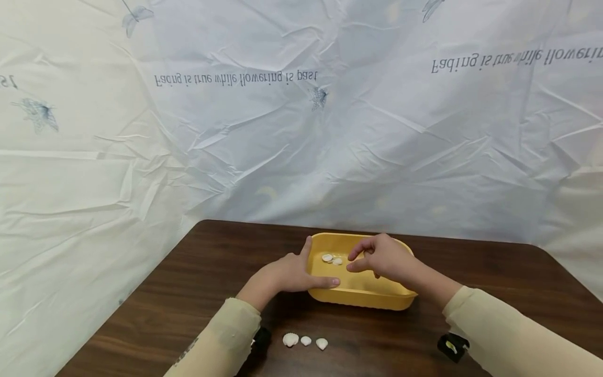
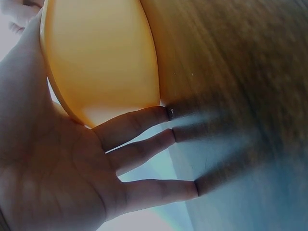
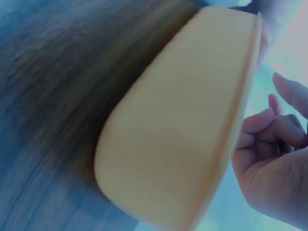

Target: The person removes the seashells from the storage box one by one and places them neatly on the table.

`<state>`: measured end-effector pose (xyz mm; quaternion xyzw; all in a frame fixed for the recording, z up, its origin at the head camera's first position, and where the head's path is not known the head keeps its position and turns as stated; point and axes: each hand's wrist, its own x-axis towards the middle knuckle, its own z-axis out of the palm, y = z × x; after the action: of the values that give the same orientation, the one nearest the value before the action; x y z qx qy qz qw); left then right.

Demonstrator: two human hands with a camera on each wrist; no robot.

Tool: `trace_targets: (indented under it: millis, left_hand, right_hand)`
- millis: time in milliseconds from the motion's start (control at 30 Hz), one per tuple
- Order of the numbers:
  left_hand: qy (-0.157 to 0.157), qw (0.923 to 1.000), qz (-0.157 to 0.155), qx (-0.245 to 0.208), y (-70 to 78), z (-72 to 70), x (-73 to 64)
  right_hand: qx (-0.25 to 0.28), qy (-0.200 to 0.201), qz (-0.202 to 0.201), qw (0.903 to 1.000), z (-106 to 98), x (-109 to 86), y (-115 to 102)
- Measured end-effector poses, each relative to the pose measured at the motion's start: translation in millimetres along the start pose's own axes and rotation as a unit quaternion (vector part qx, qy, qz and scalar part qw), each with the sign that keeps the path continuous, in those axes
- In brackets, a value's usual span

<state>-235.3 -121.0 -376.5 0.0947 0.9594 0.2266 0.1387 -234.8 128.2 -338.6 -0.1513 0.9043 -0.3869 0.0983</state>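
A yellow plastic basin (image 1: 363, 297) stands on the table, with a few small white seashells (image 1: 328, 258) on its floor. My left hand (image 1: 293, 272) steadies the basin's left end, its thumb lying over the near rim. Seen from the left wrist, the left hand (image 2: 62, 159) has straight, spread fingers along the basin's outside wall. Over the basin's right part hovers my right hand (image 1: 388, 256), thumb and index finger apart, other fingers loosely bent. Nothing shows between its fingers in the right wrist view. Three white seashells (image 1: 305, 341) lie in a row in front of the basin.
The dark wooden table (image 1: 221, 272) has rounded far corners. A white printed sheet (image 1: 282, 136) hangs behind it and on the left. Black wrist devices show under the left cuff and the right cuff (image 1: 453, 346).
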Motion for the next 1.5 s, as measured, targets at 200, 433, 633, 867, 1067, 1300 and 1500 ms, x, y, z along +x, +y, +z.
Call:
trace_targets:
  millis: [200, 433, 633, 867, 1067, 1300, 1500]
  left_hand:
    - [0.000, 1.0000, -0.002, 0.003, 1.7, -0.5, -1.5]
    - [0.004, 0.9998, 0.009, 0.015, 1.3, 0.2, -2.2]
    - [0.004, 0.9997, 0.015, 0.021, 0.0, 0.1, -1.4]
    - [-0.006, 0.9995, 0.021, 0.022, -2.7, -0.8, 0.5]
    - [-0.011, 0.9997, 0.017, 0.015, -2.2, 0.3, 0.1]
    - [-0.014, 0.9995, 0.026, 0.015, -2.4, -0.1, -0.4]
    - [-0.014, 0.9994, 0.028, 0.018, -1.7, -0.6, -0.9]
  right_hand:
    - [-0.025, -0.015, -0.001, 0.9996, 7, 5.1, 9]
    - [-0.072, -0.108, -0.027, 0.9911, 29, 21.8, 28]
    - [-0.097, -0.122, -0.035, 0.9872, 40, 33.4, 26]
    - [-0.095, -0.151, -0.097, 0.9791, 43, 41.4, 22]
    - [-0.088, -0.167, -0.127, 0.9738, 52, 47.3, 17]
    - [-0.069, -0.173, -0.150, 0.9710, 61, 54.0, 11]
    - [-0.079, -0.156, -0.158, 0.9718, 62, 54.9, 9]
